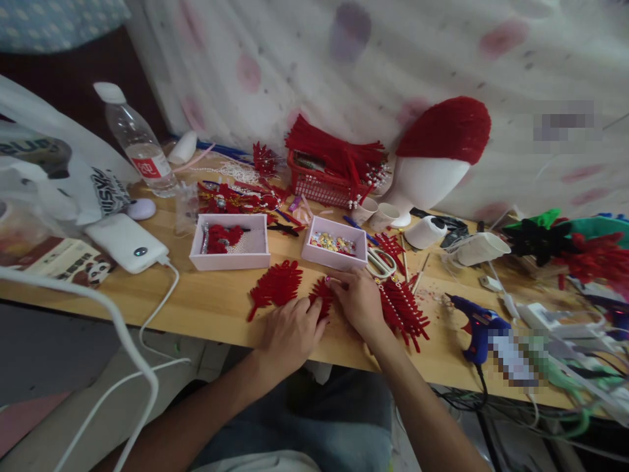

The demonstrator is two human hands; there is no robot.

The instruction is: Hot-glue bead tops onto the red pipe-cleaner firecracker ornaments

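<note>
My left hand (292,331) rests on the table's front part, its fingers pressed on a red chenille leaf (320,293) and holding it down. Over the top of that leaf, my right hand (358,301) pinches a small pink gem (328,278) between thumb and finger; whether the gem touches the leaf I cannot tell. Another red chenille leaf (278,285) lies to the left. Red pieces trimmed with white beads (403,308) lie beside my right wrist. Just behind my hands stands a pale box of gold and coloured gems (335,263).
A second pale box (230,262) holds beads and red pieces. White-handled scissors (381,263) lie behind my right hand. To the right is a blue glue gun (479,326) with its cord. A red basket (319,187), a foam head (425,183), a bottle (142,151) and a power bank (126,242) stand around.
</note>
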